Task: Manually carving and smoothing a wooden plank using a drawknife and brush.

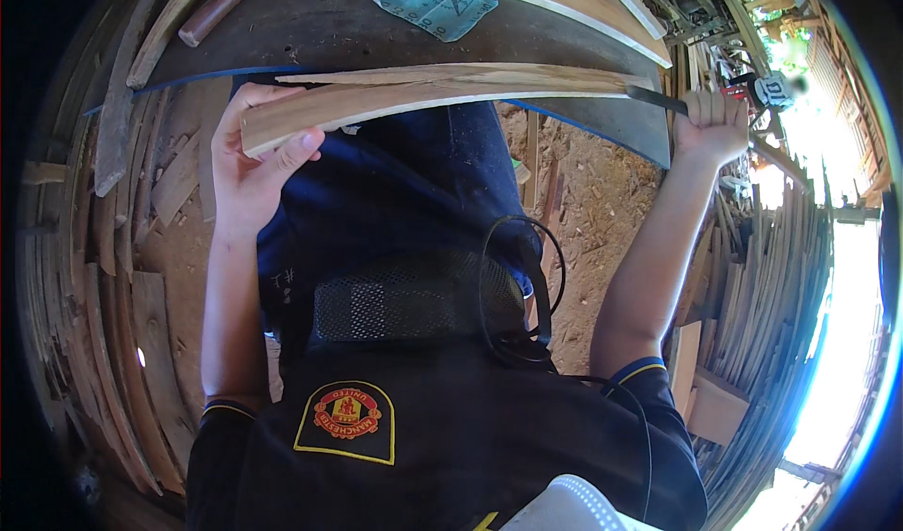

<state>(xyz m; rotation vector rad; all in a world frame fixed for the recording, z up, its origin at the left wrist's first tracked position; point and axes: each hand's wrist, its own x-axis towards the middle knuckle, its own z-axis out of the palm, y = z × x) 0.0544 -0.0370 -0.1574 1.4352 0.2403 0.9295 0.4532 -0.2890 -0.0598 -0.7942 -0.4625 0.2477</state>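
My left hand (259, 155) is closed around the left end of a long, pale wooden strip (376, 100), thumb on its near edge. A thinner splintered sliver (451, 72) lies along the strip's far edge. At the right, my right hand (715, 126) grips a dark, flat metal tool (658, 98), which meets the strip's right end; whether it is a blade is unclear. The strip is held above my lap, in front of a dark worktop (263, 32) with a blue edge.
A torn blue paper sheet (435, 2) and several wooden pieces (564, 9) lie on the worktop. Stacked planks (113, 362) line the left, and piles of thin strips (771, 315) the right. Dirt ground (593, 202) shows below.
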